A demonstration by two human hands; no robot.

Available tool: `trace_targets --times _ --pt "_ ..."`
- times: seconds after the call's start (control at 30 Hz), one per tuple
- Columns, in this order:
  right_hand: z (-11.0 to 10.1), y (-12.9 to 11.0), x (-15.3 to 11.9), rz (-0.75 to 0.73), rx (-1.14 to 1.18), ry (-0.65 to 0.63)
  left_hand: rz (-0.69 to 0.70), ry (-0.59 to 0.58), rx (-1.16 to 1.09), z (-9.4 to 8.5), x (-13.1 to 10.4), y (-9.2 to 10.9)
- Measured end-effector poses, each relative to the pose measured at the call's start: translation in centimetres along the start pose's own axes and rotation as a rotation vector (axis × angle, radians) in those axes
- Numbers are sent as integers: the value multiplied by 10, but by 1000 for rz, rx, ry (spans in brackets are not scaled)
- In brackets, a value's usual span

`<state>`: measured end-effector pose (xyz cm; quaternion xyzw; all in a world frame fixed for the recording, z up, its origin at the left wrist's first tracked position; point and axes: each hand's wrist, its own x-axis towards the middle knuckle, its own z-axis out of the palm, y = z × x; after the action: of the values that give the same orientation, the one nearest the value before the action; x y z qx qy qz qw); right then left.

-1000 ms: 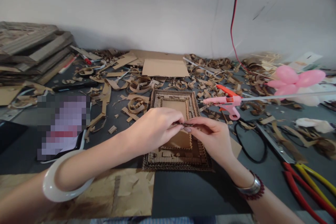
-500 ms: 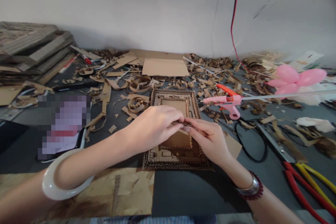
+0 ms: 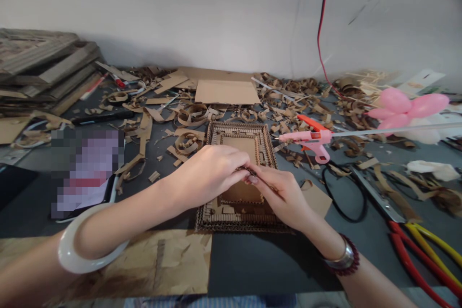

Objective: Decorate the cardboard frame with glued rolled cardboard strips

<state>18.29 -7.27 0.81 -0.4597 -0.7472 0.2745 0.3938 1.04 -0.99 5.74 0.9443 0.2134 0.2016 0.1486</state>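
My left hand (image 3: 212,173) and my right hand (image 3: 283,190) meet over a rectangular cardboard frame (image 3: 240,227), their fingertips pinched together. Between them is a small strip of corrugated cardboard (image 3: 246,170), mostly covered by the fingers. The frame lies flat on the dark table and has stepped borders of corrugated edging around a plain brown middle. Both hands hide parts of its left and right sides. Just right of the frame's upper corner rests a pink glue gun (image 3: 310,138) with a long glue stick in its back.
Cardboard curls and scraps (image 3: 191,115) litter the back. Large scissors (image 3: 397,231) with red handles lie at right, near pink balloons (image 3: 407,108). A phone (image 3: 90,173) is at left, below stacked wooden-looking frames (image 3: 50,72). A brown sheet (image 3: 173,264) lies in front.
My right fingertips have shifted slightly left, closer against the left ones. The strip between them is now more covered and tilted. Everything on the table stays put.
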Motion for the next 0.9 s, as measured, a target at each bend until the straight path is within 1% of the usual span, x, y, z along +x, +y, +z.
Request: trace_targets --times 0.2,0.43,0.57,0.73,0.9 --pt "-1 -3 2 7 -5 -49 41 -34 11 -2 -1 -2" --pt "-3 -6 0 15 87 -119 129 -50 41 -1 -1 1" --pt "-5 -7 0 4 133 -147 121 -58 -8 0 -2 3" --pt "-4 -7 -1 32 179 -149 105 -31 -45 0 -1 3" --pt "-4 -8 -2 104 286 -153 121 17 -14 2 -1 4"
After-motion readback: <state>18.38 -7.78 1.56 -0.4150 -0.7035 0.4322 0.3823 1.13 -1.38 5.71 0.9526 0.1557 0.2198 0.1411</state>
